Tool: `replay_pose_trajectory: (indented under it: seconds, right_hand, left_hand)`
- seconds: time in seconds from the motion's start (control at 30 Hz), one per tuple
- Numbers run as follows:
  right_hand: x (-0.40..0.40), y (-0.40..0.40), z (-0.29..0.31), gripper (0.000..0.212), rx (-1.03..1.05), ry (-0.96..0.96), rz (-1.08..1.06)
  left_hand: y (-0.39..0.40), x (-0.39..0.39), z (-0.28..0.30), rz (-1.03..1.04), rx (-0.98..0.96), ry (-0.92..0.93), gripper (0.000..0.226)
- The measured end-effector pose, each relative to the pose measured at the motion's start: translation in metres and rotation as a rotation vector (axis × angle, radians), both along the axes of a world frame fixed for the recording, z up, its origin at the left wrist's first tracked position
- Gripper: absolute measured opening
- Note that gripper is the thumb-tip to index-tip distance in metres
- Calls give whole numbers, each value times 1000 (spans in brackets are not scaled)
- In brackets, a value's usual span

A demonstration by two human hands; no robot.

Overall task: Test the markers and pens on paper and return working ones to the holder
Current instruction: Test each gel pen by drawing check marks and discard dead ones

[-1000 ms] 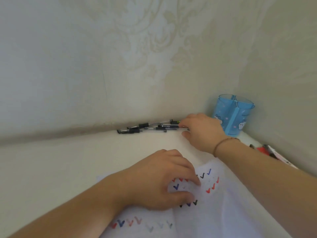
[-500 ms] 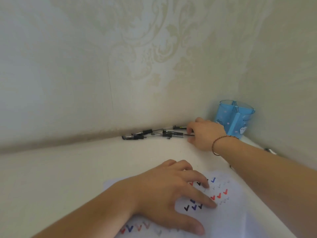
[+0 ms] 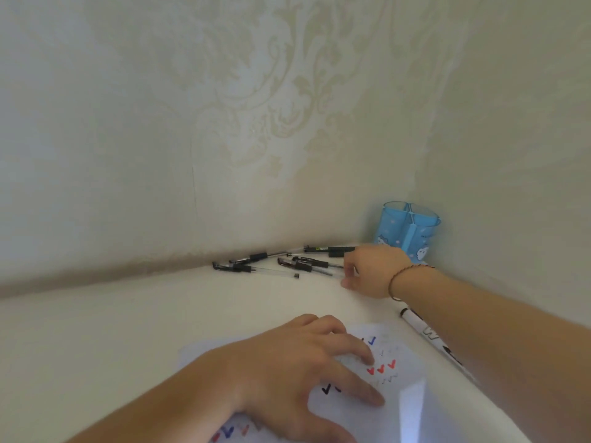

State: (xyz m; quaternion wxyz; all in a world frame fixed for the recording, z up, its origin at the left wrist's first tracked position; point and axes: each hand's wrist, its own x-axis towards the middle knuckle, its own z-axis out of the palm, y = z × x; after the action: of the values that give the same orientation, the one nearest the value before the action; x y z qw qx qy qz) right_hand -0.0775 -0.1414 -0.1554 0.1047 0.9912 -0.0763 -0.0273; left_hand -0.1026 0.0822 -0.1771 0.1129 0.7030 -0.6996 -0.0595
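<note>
My left hand [image 3: 287, 372] lies flat with fingers spread on a white paper [image 3: 407, 354] covered in red, blue and black tick marks. My right hand [image 3: 374, 270] reaches to the back wall, where several black-and-clear pens [image 3: 287, 263] lie in a loose pile. Its curled fingertips touch the near ends of two pens; whether one is pinched is unclear. A blue divided pen holder [image 3: 409, 228] stands in the corner just behind that hand, and no pens show above its rim.
A white marker [image 3: 422, 329] with a black cap lies by the right wall, partly under my right forearm. Patterned walls close the white table top at the back and right. A string bracelet [image 3: 399, 279] circles my right wrist.
The view has tilted up slightly. My right hand has slid a little toward me along the pens, and the pile has shifted apart. My left hand's fingers have spread flatter on the paper.
</note>
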Motion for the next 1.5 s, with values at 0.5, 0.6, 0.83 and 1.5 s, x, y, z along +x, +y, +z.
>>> replay_pose_trajectory:
  seconds: [0.5,0.6,0.83,1.5]
  right_hand:
    - [-31,28,104,34,2025,-1038,-404]
    - [-29,59,86,42,2397,-960,-518]
    - [-68,95,21,49,2678,-925,-772]
    - [-148,65,-34,13,1718,-563,40]
  left_hand:
    - [-1,-7,-4,-10,45,-70,54]
    - [-1,-9,-6,-6,28,-79,56]
    - [-1,-5,-1,-40,-56,-6,49]
    - [-9,-8,-10,194,-394,68,30]
